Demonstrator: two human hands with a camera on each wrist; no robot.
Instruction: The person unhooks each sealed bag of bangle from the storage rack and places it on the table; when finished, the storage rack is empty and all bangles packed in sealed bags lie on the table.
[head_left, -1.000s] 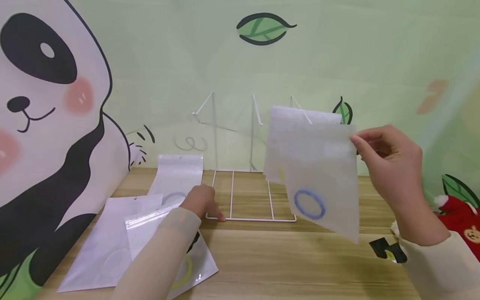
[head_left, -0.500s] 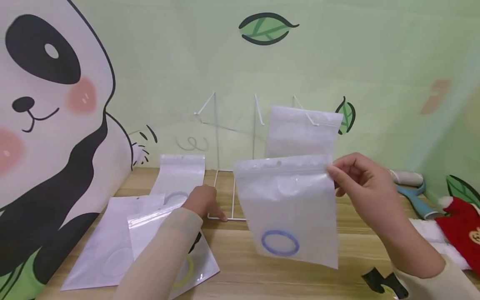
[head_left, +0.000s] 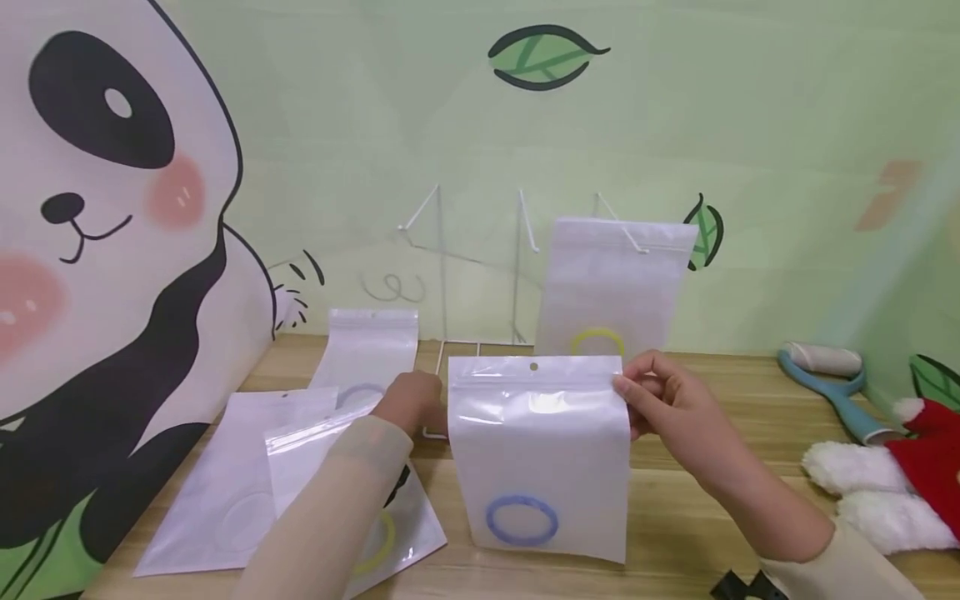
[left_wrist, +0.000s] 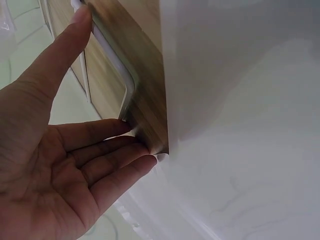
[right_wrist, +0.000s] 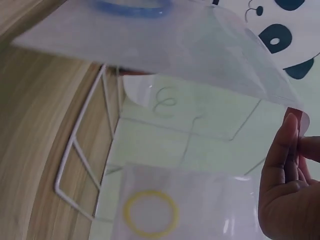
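My right hand [head_left: 678,408] pinches the upper right corner of a white zip bag [head_left: 540,454] and holds it upright in front of the rack. A blue ring [head_left: 522,521] shows through near its bottom; a small hole is in its top strip. My left hand [head_left: 408,404] is at the left front corner of the white wire rack [head_left: 442,267]. In the left wrist view its extended fingers touch the rack's base wire [left_wrist: 111,54], thumb apart from the others. Another zip bag [head_left: 618,279], with a yellow ring [head_left: 597,340], hangs on the rack's right prong.
Several zip bags [head_left: 247,467] lie overlapping at the left on the wooden table [head_left: 697,533]. At the right are a lint roller [head_left: 832,387] with a blue handle and a red and white plush thing [head_left: 877,492]. A panda-printed backdrop [head_left: 375,108] stands behind.
My right hand has brought the blue-ring bag down and left, from before the hanging bag to low in front of the rack, turning it to face me. The left hand stays at the rack's corner.
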